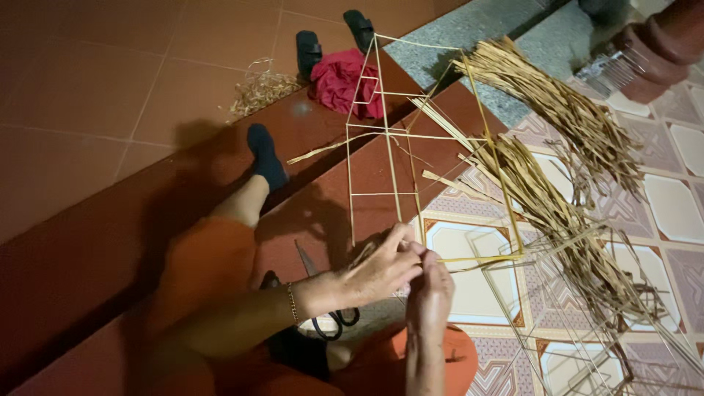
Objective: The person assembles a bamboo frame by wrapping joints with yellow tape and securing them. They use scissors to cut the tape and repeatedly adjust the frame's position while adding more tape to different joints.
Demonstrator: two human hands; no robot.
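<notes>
- Reddish-brown tiled floor at left, raised step of the same colour running diagonally, patterned pale tiles at right.
- Long bundle of dried straw strips spread across the patterned tiles, from upper right down toward lower right.
- Thin wire frame, tall and box-like, lying tilted across the step, its near corner at the hands; a yellowish strip along its near bottom bar.
- More bare wire frames stacked at lower right, partly under the straw.
- Orange-clad legs stretched out, one dark-socked foot on the step.
- Red cloth crumpled beside two dark sandals near the top.
- Small tangle of loose straw left of the cloth.
- Left hand, bracelet at the wrist, fingers pinched on the frame's corner.
- Right hand raised from below, fingertips closed at the same corner, probably gripping the strip's end, though too dim to be sure.
- Scissors flat on the floor, under the left forearm.
</notes>
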